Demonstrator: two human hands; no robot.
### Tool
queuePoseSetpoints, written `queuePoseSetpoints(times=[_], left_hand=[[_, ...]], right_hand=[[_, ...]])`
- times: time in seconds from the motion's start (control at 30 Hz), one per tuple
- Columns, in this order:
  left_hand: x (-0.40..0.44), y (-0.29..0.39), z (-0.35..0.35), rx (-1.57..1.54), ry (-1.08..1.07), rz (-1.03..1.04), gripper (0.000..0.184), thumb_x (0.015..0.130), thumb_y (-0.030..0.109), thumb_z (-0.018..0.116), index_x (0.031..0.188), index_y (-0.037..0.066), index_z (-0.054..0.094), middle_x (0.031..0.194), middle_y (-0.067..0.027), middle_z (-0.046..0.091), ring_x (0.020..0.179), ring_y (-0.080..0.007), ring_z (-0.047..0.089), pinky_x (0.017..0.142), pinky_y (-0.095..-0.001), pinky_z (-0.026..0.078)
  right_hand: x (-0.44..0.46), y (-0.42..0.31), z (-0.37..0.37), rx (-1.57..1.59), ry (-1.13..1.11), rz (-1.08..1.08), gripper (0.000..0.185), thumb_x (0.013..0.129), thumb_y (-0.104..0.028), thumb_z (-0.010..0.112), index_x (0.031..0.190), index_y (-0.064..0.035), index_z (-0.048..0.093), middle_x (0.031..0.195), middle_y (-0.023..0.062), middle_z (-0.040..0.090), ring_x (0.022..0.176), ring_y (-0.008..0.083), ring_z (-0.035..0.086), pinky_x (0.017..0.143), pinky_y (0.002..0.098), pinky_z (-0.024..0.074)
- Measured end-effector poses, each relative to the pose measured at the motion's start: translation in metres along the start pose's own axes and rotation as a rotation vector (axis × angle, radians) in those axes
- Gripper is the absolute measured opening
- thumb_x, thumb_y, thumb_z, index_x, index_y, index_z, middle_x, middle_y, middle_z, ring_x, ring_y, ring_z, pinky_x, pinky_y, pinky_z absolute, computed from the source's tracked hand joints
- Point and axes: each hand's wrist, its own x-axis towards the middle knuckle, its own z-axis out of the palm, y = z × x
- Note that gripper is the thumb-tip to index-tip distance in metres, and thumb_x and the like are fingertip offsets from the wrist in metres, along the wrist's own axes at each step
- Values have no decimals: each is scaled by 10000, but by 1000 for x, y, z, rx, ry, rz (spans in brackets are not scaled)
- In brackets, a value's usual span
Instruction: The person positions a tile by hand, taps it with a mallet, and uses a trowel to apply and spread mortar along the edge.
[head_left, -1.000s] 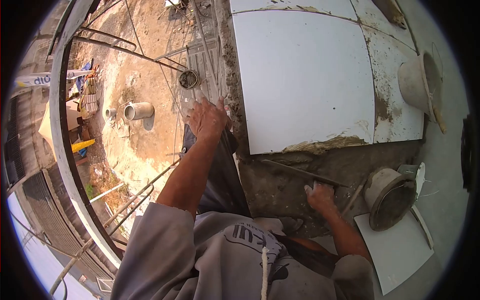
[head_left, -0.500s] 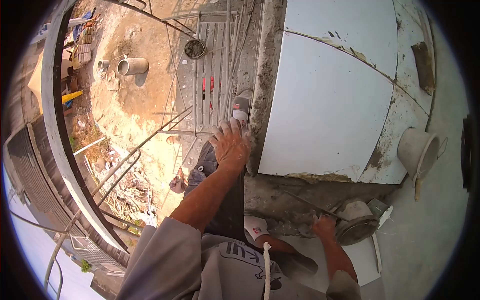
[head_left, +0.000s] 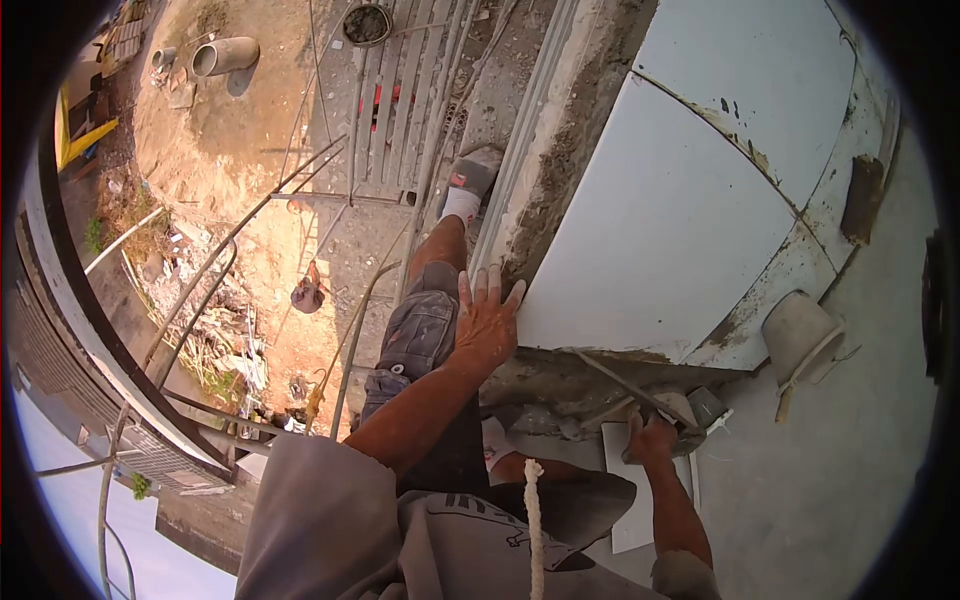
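Observation:
My left hand [head_left: 488,325] is open, its fingers spread, over the corner of a large white panel [head_left: 660,240]. I cannot tell whether it presses on the edge there. My right hand [head_left: 652,438] is closed low on the other side of the ledge, beside a mortar-stained bucket [head_left: 676,408]. What its fingers hold is hidden. A long thin bar [head_left: 620,378] slants from the ledge to the bucket, just beyond this hand. My leg [head_left: 415,310] hangs over the outer side, with the shoe [head_left: 473,172] by the rough wall edge [head_left: 545,190].
Scaffold planks [head_left: 400,110] bear a round mortar bucket [head_left: 367,25]. Far below lies sandy ground [head_left: 200,120] with a big pipe-like container [head_left: 225,57] and a person [head_left: 308,290]. Scaffold tubes [head_left: 250,220] cross at left. Another bucket [head_left: 800,335] and a wood piece [head_left: 862,200] are at right.
My view has turned and shifted. My left hand has moved from above my leg to the panel's corner. My right hand stays by the bucket, still closed.

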Motion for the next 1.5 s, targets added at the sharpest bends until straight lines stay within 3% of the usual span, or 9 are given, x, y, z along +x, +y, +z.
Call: queuePoseSetpoints(times=[0.3, 0.47, 0.67, 0.73, 0.93, 1.03, 1.23, 1.43, 1.5], left_hand=[[9, -2, -5, 18, 89, -41, 386, 840, 161, 488, 1199, 192, 627, 1406, -234, 358, 1361, -392, 245, 1101, -601, -11], [8, -3, 8, 26, 236, 55, 328, 788, 150, 542, 1060, 223, 710, 1432, -227, 326, 1390, -363, 193, 1100, -605, 13], [-3, -4, 31, 149, 370, 109, 371, 777, 135, 556, 1119, 217, 673, 1426, -220, 343, 1376, -369, 231, 1107, -586, 72], [-8, -1, 37, 197, 370, 128, 386, 787, 133, 555, 1159, 192, 639, 1418, -231, 350, 1366, -386, 244, 1108, -576, 106], [-26, -8, 52, 258, 504, 158, 438, 808, 190, 605, 1238, 118, 556, 1391, -258, 374, 1350, -415, 261, 1110, -555, 138], [-29, -6, 57, 257, 516, 164, 425, 822, 186, 599, 1236, 105, 555, 1385, -262, 381, 1344, -418, 275, 1112, -546, 143], [-40, -17, 36, -59, 640, 211, 432, 843, 214, 584, 1256, 92, 551, 1373, -277, 386, 1318, -438, 303, 1081, -571, 213], [-86, -20, 9, 211, 507, -3, 465, 855, 281, 585, 1279, 98, 536, 1383, -270, 383, 1296, -462, 322, 1065, -514, 286], [-98, -12, 10, 291, 475, -243, 489, 864, 326, 571, 1296, 103, 520, 1397, -262, 373, 1294, -459, 327, 1065, -492, 299]], right_hand=[[26, 2, 20, -14, 57, -113, 470, 892, -423, 488, 942, 34, 589, 787, 234, 643, 763, 399, 629, 717, 495, 483], [21, -5, 48, 95, 251, -65, 512, 888, -446, 500, 977, 51, 588, 848, 271, 627, 841, 441, 602, 766, 497, 472], [11, 12, 103, 352, 645, -37, 516, 881, -452, 506, 994, 41, 611, 899, 241, 650, 887, 415, 612, 818, 488, 462], [6, 16, 95, 195, 197, -46, 536, 880, -455, 508, 1057, 41, 608, 969, 248, 640, 958, 412, 595, 863, 487, 445], [-1, 67, 189, 284, 511, 122, 570, 894, -469, 476, 1137, 35, 584, 1036, 262, 626, 1007, 402, 586, 882, 472, 448], [11, 73, 186, 369, 313, 216, 582, 915, -473, 436, 1165, 35, 572, 1089, 263, 609, 1051, 394, 569, 912, 461, 434], [60, 52, 199, 570, 416, 172, 647, 903, -492, 462, 1230, 64, 524, 1084, 296, 597, 1068, 426, 549, 965, 451, 394], [89, 53, 196, 257, 270, -23, 514, 936, -426, 425, 1178, 2, 574, 1076, 234, 624, 1041, 373, 576, 955, 443, 402], [92, 50, 206, 272, 314, -52, 498, 940, -414, 420, 1157, 3, 585, 1036, 230, 635, 1013, 368, 589, 927, 448, 419]])
